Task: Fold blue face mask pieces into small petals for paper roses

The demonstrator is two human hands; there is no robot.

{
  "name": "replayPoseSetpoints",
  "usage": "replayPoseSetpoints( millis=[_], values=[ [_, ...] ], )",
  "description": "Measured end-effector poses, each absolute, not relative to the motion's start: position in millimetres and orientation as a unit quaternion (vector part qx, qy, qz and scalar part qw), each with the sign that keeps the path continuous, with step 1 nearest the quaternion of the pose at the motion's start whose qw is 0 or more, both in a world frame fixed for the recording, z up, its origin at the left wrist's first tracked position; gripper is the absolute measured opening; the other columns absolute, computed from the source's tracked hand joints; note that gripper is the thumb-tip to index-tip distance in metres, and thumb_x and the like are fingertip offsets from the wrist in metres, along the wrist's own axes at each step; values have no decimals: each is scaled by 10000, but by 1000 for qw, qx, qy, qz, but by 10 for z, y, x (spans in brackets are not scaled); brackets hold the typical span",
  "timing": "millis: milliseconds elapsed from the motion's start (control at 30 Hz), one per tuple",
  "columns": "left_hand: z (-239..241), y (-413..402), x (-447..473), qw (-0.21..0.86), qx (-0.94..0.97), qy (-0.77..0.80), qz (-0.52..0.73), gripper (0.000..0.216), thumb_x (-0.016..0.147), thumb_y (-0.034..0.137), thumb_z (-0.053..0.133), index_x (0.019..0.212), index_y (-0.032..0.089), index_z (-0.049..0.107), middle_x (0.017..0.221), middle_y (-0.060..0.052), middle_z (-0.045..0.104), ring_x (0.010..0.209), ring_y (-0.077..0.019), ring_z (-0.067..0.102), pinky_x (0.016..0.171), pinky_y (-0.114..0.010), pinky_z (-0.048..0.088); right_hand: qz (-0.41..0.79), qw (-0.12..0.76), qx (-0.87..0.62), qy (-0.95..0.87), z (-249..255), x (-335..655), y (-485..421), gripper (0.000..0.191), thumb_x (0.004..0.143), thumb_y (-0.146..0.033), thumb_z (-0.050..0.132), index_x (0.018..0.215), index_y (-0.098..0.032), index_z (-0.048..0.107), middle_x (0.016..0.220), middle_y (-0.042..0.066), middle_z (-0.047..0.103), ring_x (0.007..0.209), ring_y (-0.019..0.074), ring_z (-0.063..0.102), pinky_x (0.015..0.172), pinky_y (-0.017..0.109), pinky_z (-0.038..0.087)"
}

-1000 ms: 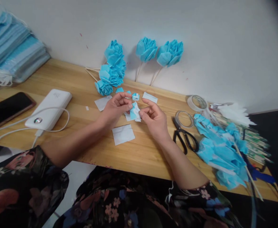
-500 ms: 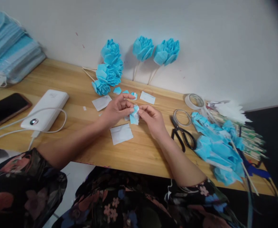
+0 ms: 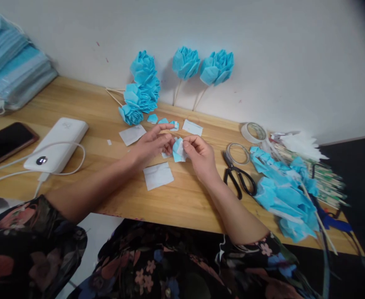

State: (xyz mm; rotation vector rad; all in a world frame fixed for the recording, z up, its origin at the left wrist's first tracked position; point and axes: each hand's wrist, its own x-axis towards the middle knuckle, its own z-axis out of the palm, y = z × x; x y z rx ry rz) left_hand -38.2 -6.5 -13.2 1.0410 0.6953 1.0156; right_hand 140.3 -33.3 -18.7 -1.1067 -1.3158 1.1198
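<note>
My right hand [image 3: 201,157] pinches a small folded piece of blue and white paper [image 3: 178,149] above the wooden table [image 3: 182,199]. My left hand [image 3: 151,143] touches the same piece with its lower fingers, while its forefinger points out straight. A white paper square [image 3: 158,175] lies just below both hands. More small white and blue scraps [image 3: 192,127] lie just behind them.
Blue paper flowers on sticks [image 3: 185,63] lean on the wall behind. Black scissors [image 3: 239,177] and two tape rolls [image 3: 253,133] lie to the right, beside a heap of blue paper [image 3: 285,195]. A white power bank [image 3: 57,143] with cable and a phone [image 3: 4,143] sit left.
My hands have closed in on the blue piece and my right hand now pinches it tighter. The view has shifted slightly, so everything sits a little further left.
</note>
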Motion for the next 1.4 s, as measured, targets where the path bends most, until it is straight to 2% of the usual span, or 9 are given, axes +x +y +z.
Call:
replayPoseSetpoints(
  millis=[100,267,433,533,633,767,867,1200,1400],
  values=[
    [-110,-71,-392,679,466,343,452,464,765,323,797,1149,181,579,702,26,656,607,-123,608,640,-272,485,454,526,-456,-556,-207,1423,-326,258,885,-490,675,879,-233,646,762,-31,615,662,113,513,639,266,439],
    [-127,-73,-389,665,513,347,418,340,777,395,770,988,153,659,740,-7,658,643,-119,597,641,-262,484,454,539,-442,-555,-215,1424,-325,208,912,-440,651,885,-235,641,759,-33,608,667,112,527,646,266,445],
    [-132,-87,-382,580,608,367,398,206,735,307,738,772,162,597,692,20,612,623,-92,534,605,-226,424,451,547,-445,-547,-214,1409,-313,195,876,-371,690,1023,-260,627,774,-40,643,676,120,578,650,267,486],
    [-119,-111,-404,451,677,405,419,104,787,257,658,781,163,615,676,19,614,590,-89,503,572,-225,390,440,576,-444,-527,-197,1435,-285,246,862,-373,717,1056,-264,613,808,-32,673,718,126,620,705,277,528],
    [-114,-119,-443,260,749,406,454,29,830,179,623,810,173,643,677,13,642,568,-95,501,561,-239,383,421,596,-462,-504,-160,1474,-267,212,891,-435,687,978,-247,643,888,1,695,795,135,640,753,287,545],
    [-95,-90,-494,1,818,319,479,127,916,141,598,809,188,647,676,-13,662,619,-135,543,603,-286,391,420,580,-464,-521,-115,1488,-291,297,936,-474,623,768,-228,629,754,-17,615,720,128,576,702,276,507],
    [-59,-76,-518,-98,841,294,443,184,953,159,585,775,189,620,690,-18,665,649,-148,541,625,-307,370,412,559,-457,-555,-97,1477,-325,339,958,-470,594,726,-224,621,708,-22,581,701,131,552,705,286,482],
    [-20,-88,-524,-160,856,302,388,215,985,181,546,784,197,621,730,-18,654,706,-162,530,641,-329,338,361,490,-488,-625,21,1488,-355,463,933,-600,540,669,-222,584,641,-18,550,649,144,520,666,308,424],
    [-68,-77,-507,-103,847,321,410,170,968,187,555,812,200,621,737,-14,670,701,-154,556,651,-308,382,403,462,-508,-606,6,1457,-356,258,849,-418,667,710,-215,590,662,-41,546,619,112,447,616,277,356]
  ],
)
